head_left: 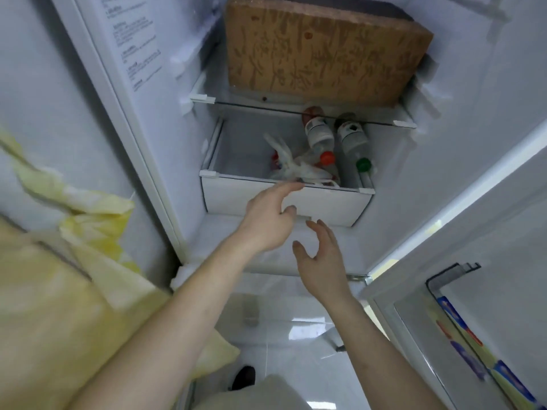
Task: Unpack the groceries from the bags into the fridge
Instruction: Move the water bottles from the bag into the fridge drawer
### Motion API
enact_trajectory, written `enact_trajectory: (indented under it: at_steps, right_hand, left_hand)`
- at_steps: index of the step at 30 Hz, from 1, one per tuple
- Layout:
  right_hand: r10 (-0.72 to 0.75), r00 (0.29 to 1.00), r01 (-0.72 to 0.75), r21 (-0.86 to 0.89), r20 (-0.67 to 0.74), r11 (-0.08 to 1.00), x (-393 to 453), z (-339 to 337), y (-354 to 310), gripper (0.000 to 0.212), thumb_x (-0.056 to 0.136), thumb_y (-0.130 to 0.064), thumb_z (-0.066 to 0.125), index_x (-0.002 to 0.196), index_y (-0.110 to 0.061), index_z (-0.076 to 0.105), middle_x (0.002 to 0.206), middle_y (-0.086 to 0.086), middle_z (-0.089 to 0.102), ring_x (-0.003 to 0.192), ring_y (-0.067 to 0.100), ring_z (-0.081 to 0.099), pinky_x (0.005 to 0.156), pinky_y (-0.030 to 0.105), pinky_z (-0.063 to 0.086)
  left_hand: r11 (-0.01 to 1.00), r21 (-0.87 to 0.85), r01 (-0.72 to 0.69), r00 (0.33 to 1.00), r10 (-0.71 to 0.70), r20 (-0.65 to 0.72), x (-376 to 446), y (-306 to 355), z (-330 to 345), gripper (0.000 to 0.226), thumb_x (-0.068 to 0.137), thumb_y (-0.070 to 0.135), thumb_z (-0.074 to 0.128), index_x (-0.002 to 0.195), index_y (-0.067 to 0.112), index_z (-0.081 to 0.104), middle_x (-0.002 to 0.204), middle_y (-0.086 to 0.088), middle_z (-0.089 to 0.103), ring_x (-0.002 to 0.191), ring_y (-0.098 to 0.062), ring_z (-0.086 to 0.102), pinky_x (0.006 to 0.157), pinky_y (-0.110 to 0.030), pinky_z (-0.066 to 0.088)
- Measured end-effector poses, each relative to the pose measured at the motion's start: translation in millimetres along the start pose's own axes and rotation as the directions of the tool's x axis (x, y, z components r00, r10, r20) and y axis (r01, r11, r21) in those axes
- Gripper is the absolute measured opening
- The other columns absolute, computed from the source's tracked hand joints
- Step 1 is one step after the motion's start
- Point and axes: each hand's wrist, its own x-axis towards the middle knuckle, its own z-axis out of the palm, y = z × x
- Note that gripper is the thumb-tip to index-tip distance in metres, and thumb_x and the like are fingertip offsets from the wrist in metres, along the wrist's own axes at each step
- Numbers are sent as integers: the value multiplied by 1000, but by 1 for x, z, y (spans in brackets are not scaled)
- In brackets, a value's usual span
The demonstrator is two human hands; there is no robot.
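I see L hand (268, 221) fingers loose on drawer (225, 199) front, frame centre; R hand (321, 261) empty, spread. Drawer stiff, light; I'd grab btm lip.

No text could be read. A printed sticker (134, 39) on the fridge's inner left wall, far up and left of the left fingers (291, 187), carried blocks of small print, too blurred to make out. The two bottles (321, 137) in the drawer just beyond those fingertips bore white labels with illegible marks. The brown box (319, 51) on the shelf above showed only darker, unreadable patterning.
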Motion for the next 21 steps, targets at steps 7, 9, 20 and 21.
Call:
enact_trajectory:
  at_steps: [7, 9, 20, 21]
  right_hand:
    - [-52, 987, 45, 51, 149, 998, -43, 7, -12, 53, 102, -26, 58, 153, -27, 43, 166, -6, 30, 153, 11, 25, 125, 32, 23]
    - [-96, 978, 91, 35, 187, 995, -53, 5, -17, 53, 103, -25, 57, 154, -26, 43, 167, -5, 28, 154, 12, 24, 122, 26, 20]
    - [-78, 567, 461, -237, 820, 855, -167, 14, -40, 58, 106, -31, 51, 161, -27, 32, 164, -2, 37, 128, 14, 55, 96, 16, 39]
    - [-54, 498, 495, -233, 865, 837, -183, 19, -45, 58, 106, -31, 50, 161, -29, 32, 164, -3, 38, 116, 12, 59, 86, 11, 42]
  left_hand:
    - [988, 31, 149, 979, -143, -145, -109, -23, -8, 50, 101, 14, 49, 146, 35, 51, 162, 15, 37, 150, -11, 32, 125, -38, 25]
    - [985, 48, 165, 964, -151, -217, -139, -22, -9, 50, 99, 12, 51, 145, 33, 54, 161, 13, 40, 149, -11, 35, 124, -38, 27]
    - [874, 80, 479, 816, -410, -407, -407, -24, 14, 49, 102, 16, 53, 148, 34, 51, 159, 22, 36, 148, -1, 30, 116, -14, 16]
    - [856, 66, 512, 791, -440, -425, -433, -23, 18, 49, 103, 17, 52, 149, 34, 50, 159, 23, 35, 148, 0, 28, 117, -14, 16]
